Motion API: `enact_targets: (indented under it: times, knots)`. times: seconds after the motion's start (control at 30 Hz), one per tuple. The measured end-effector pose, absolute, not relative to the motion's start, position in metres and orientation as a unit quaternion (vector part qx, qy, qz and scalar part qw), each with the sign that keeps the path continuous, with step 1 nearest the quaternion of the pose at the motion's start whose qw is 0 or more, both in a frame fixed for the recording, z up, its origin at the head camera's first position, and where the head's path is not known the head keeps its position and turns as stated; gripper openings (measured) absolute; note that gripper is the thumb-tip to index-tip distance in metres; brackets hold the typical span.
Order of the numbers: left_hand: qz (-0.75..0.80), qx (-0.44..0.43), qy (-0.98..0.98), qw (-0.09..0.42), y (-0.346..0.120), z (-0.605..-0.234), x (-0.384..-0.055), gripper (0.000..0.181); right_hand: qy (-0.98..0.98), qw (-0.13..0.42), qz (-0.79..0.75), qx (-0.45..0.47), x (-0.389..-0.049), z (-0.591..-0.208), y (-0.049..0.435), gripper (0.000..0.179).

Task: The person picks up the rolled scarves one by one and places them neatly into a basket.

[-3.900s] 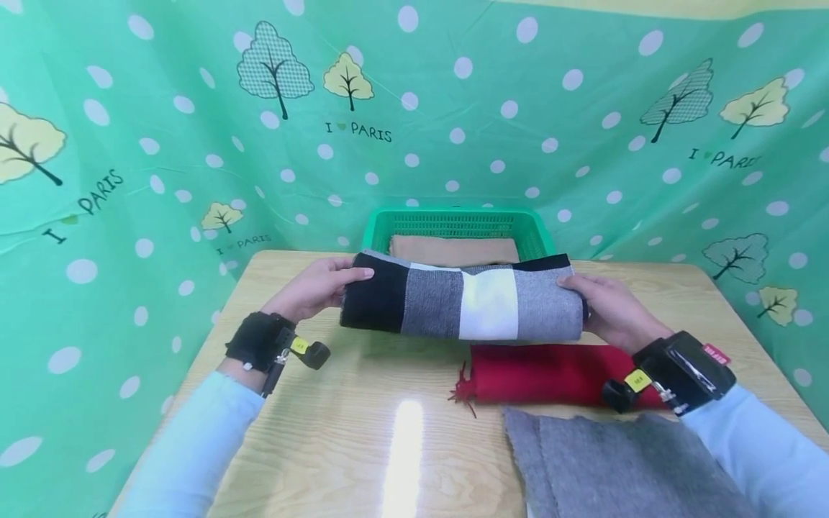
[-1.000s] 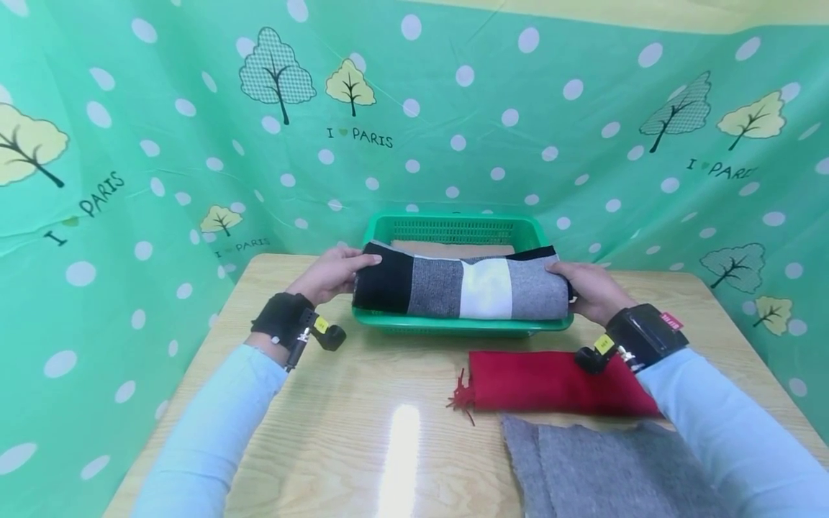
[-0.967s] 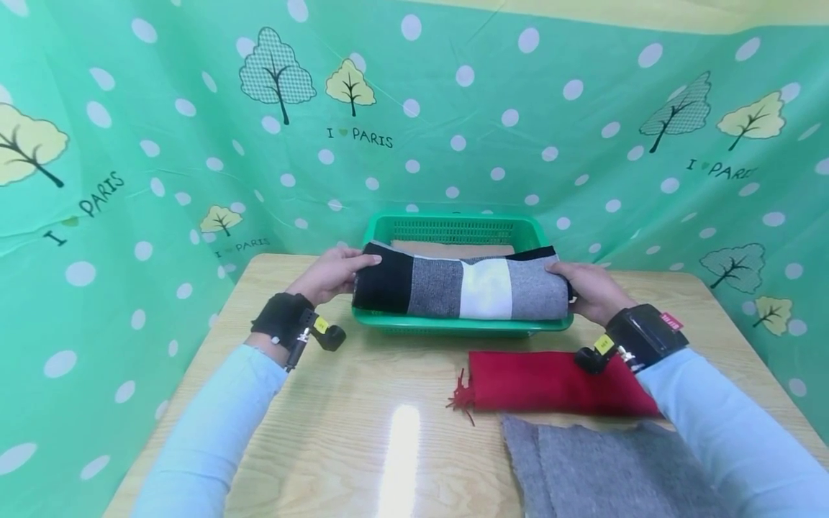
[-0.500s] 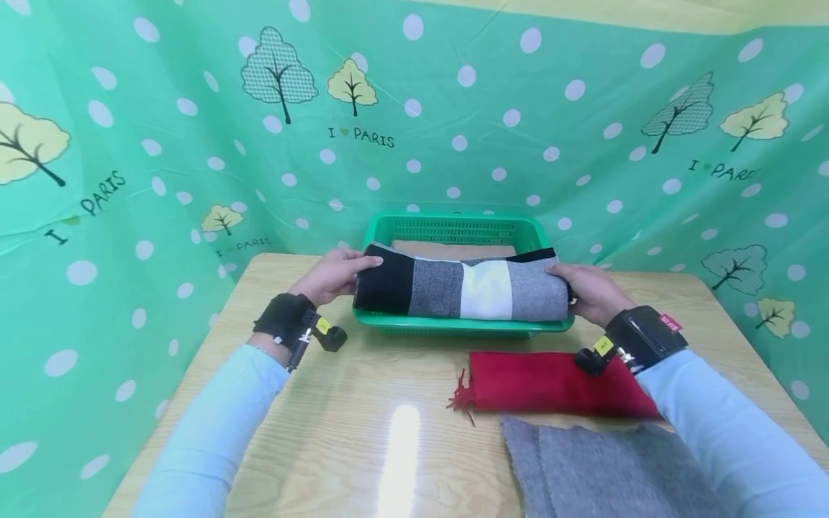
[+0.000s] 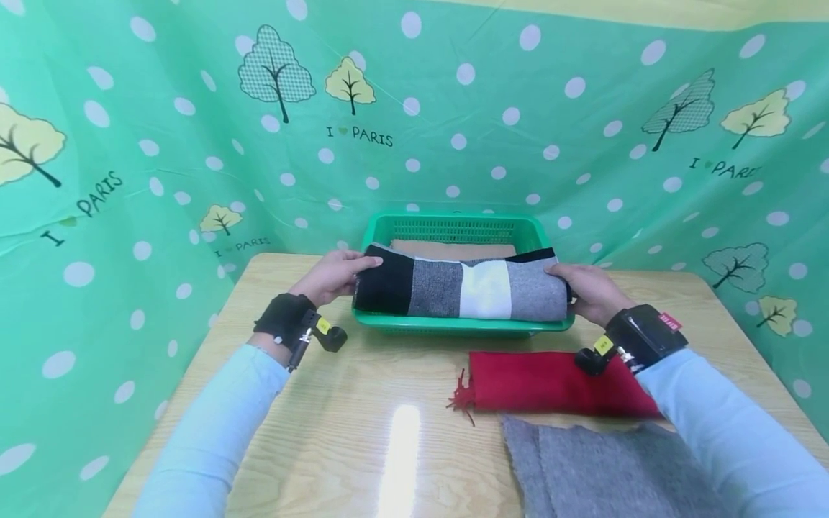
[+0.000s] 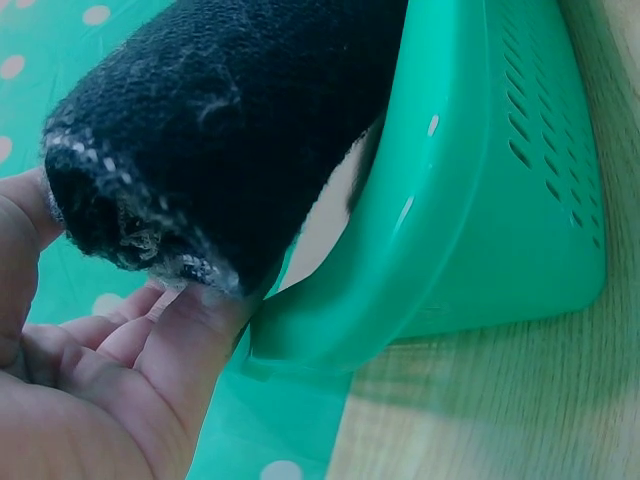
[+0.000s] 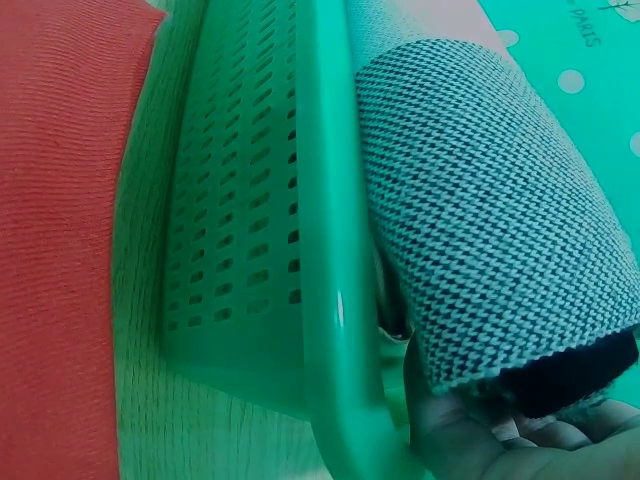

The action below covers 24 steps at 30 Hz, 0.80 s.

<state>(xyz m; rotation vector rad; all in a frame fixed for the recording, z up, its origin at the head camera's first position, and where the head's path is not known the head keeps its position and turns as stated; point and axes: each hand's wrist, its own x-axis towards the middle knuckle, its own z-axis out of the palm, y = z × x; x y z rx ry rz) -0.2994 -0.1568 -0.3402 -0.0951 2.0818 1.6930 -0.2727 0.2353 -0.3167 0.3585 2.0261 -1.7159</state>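
A folded scarf [image 5: 486, 289] in black, grey and white blocks lies lengthwise over the front part of a green plastic basket [image 5: 466, 326]. My left hand [image 5: 335, 275] grips its black end, thumb on top and fingers underneath. At the grey end, my right hand [image 5: 588, 289] holds it the same way. In the left wrist view the scarf's black end [image 6: 230, 130] sits right at the basket's rim [image 6: 400, 220]. The right wrist view has the grey knit end [image 7: 490, 210] just inside the rim. Behind the scarf, a beige folded cloth [image 5: 453, 250] shows in the basket.
A folded red scarf [image 5: 550, 383] with fringe lies on the wooden table [image 5: 311, 432] in front of the basket, partly under my right forearm. Nearer still is a grey cloth [image 5: 609, 467]. A green dotted curtain [image 5: 414, 129] hangs behind the table.
From almost four seconds ago, both hands have moved the scarf forward, from in front of the basket to over it. Over the last second hands and scarf have stayed nearly still.
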Motion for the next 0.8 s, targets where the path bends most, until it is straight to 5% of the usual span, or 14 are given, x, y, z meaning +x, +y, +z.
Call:
enact_targets:
  times: [0.8]
  knots:
    - [0.612,-0.041,0.759,0.22,-0.1533,-0.3378,-0.2978,0.052,0.765,0.223,-0.595,0.105,-0.2699,-0.3168,0.2322,0.066]
